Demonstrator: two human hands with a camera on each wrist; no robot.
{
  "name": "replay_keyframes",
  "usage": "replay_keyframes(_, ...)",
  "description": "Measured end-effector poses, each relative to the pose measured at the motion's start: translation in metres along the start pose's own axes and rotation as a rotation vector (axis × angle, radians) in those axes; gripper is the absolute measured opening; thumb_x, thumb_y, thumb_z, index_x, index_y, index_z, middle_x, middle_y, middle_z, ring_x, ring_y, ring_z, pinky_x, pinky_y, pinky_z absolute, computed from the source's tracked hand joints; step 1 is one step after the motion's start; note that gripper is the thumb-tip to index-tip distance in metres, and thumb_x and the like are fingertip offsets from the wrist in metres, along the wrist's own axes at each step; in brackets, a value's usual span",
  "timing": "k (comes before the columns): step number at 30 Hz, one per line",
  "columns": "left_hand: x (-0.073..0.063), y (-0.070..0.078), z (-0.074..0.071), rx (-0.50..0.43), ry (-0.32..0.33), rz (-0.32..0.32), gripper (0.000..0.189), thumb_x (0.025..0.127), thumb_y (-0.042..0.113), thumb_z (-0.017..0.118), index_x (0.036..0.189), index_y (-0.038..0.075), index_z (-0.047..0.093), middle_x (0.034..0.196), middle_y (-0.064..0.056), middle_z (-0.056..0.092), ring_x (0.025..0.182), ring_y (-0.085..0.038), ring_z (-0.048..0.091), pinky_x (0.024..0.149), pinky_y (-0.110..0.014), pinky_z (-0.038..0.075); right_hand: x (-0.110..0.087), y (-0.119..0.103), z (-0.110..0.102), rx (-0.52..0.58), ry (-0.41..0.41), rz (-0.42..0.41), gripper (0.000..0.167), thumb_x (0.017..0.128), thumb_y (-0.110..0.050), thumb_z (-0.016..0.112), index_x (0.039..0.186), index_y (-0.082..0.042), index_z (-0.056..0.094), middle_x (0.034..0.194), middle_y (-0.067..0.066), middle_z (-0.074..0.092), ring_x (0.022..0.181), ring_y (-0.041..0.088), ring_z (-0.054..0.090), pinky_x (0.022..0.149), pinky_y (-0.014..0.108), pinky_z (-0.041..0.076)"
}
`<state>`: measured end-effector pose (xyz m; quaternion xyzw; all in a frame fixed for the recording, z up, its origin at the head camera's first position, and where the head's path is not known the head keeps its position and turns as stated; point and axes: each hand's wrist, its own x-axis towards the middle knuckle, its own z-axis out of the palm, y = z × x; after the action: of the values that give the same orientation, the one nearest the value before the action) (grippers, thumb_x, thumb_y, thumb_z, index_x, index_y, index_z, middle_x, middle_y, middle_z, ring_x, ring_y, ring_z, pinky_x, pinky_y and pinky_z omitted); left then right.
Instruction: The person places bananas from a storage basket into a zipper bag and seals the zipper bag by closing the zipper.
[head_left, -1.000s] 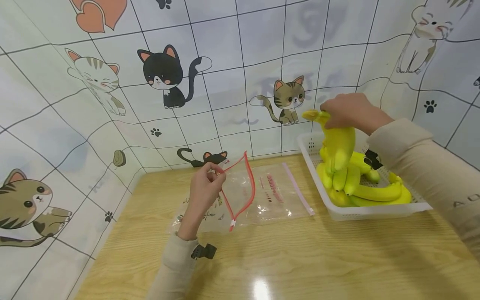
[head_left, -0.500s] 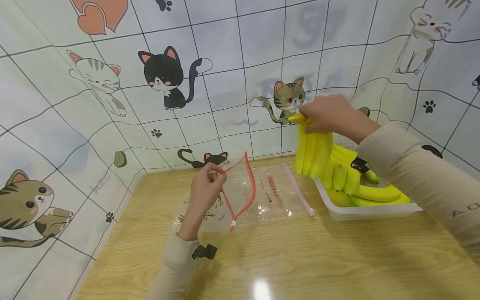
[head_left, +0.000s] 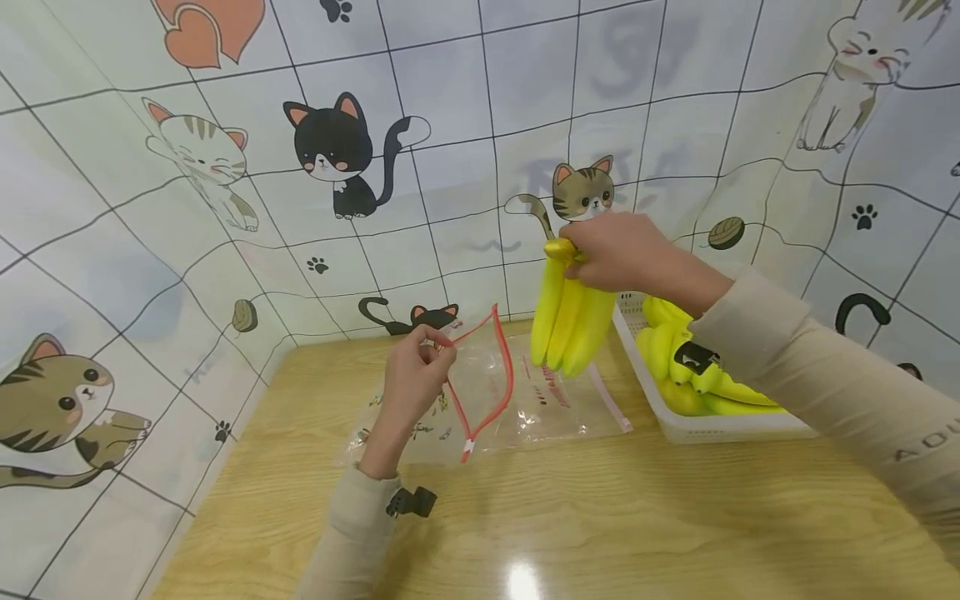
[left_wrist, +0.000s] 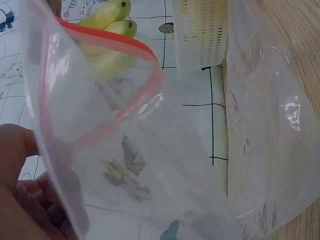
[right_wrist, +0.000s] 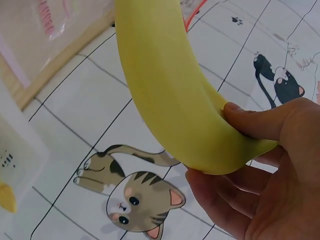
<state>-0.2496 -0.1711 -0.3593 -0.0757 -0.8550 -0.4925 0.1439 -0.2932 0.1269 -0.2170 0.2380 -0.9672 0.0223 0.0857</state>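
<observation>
My left hand [head_left: 412,371] pinches the edge of a clear slider zip bag [left_wrist: 140,135] at its mouth. That mouth is edged with a red zip strip [head_left: 508,371] and gapes apart toward the right. Up in the air, my right hand [head_left: 622,254] grips a bunch of yellow bananas [head_left: 573,329] by the stem end, tips hanging down. The bunch overlaps a second clear bag [head_left: 551,421] with a pale pink zip strip, which lies flat on the table. In the right wrist view, the thumb and fingers close round the stem end of the bunch [right_wrist: 160,90].
At the right stands a white perforated plastic basket [head_left: 720,429] with more bananas [head_left: 660,354] in it. A wooden table [head_left: 525,517] runs up to a wall sheet [head_left: 450,100] printed with cartoon cats.
My right hand has carried the banana bunch leftward out of the basket, to above the pink-zip bag. The left hand has stayed at the red-zip bag's mouth.
</observation>
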Motion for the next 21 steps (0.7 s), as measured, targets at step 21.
replay_keyframes(21, 0.0, 0.0, 0.001, 0.013, 0.011, -0.004, 0.006, 0.094, 0.017, 0.065, 0.1, 0.015, 0.066, 0.056, 0.001, 0.049, 0.042, -0.015, 0.041, 0.04, -0.023, 0.028, -0.011, -0.052, 0.035, 0.188, 0.14, -0.106, 0.015, 0.094, -0.02, 0.069, 0.106, -0.01, 0.067, 0.088, 0.004, 0.072, 0.062, 0.017, 0.052, 0.053, 0.027, 0.04)
